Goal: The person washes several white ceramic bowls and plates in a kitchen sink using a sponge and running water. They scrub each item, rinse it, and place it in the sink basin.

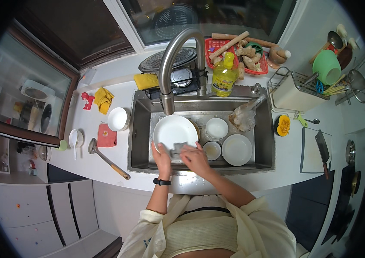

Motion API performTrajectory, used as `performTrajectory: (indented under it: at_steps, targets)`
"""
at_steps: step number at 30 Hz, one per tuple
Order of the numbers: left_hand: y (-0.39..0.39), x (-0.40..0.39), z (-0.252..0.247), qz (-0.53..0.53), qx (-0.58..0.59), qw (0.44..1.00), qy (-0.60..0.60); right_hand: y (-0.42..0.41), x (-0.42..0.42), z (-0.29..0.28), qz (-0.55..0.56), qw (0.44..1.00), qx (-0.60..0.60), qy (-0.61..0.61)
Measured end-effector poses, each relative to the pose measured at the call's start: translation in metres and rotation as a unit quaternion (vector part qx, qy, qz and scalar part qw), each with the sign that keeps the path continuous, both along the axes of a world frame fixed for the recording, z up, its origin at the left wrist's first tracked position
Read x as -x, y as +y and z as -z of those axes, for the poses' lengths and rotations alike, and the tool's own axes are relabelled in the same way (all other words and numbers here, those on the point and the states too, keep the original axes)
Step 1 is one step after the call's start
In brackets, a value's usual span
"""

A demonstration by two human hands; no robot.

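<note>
My left hand (pixel 162 161) grips the near left rim of a white plate (pixel 174 129) above the left part of the stainless steel sink (pixel 264 145). A grey cloth (pixel 177 150), blurred, is held by my right hand (pixel 195 158) against the plate's near part. To the right in the sink stand white bowls (pixel 217 128), a smaller bowl (pixel 212 151) and a white plate (pixel 237 150). A brownish dish, mostly hidden, shows behind the held plate. A clear plastic bag (pixel 244 116) with something inside lies at the back right of the sink.
The steel faucet (pixel 168 74) arches over the sink. Behind it stands a yellow dish soap bottle (pixel 225 77). On the left counter are a ladle (pixel 108 159), white bowl (pixel 118 119) and red cloth (pixel 107 134). Right are cut pumpkin (pixel 284 125) and a cleaver (pixel 322 150) on a cutting board (pixel 309 158).
</note>
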State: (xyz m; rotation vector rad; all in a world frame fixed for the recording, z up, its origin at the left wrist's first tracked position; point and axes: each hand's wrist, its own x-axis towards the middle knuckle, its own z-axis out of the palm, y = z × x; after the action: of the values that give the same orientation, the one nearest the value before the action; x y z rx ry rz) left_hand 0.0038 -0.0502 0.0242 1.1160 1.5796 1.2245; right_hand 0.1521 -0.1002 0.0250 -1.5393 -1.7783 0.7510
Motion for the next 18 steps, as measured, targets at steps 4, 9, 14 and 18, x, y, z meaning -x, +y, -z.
performTrajectory:
  at_steps: [4, 9, 14, 18]
  targets:
    - [-0.004, 0.008, -0.011, 0.081, -0.003, 0.996, 0.034, 0.022, -0.028, 0.024, 0.064, 0.978, -0.146, -0.134]
    - [-0.009, 0.006, -0.016, 0.121, -0.033, 0.989, 0.080, 0.075, -0.046, 0.014, 0.048, 0.985, -0.091, -0.140]
    - [-0.012, -0.004, -0.027, 0.068, -0.045, 0.994, 0.067, 0.079, -0.038, 0.022, 0.189, 0.978, 0.067, -0.060]
    - [-0.016, -0.008, -0.022, 0.024, -0.073, 0.990, 0.120, 0.044, -0.014, 0.044, 0.294, 0.948, 0.118, -0.011]
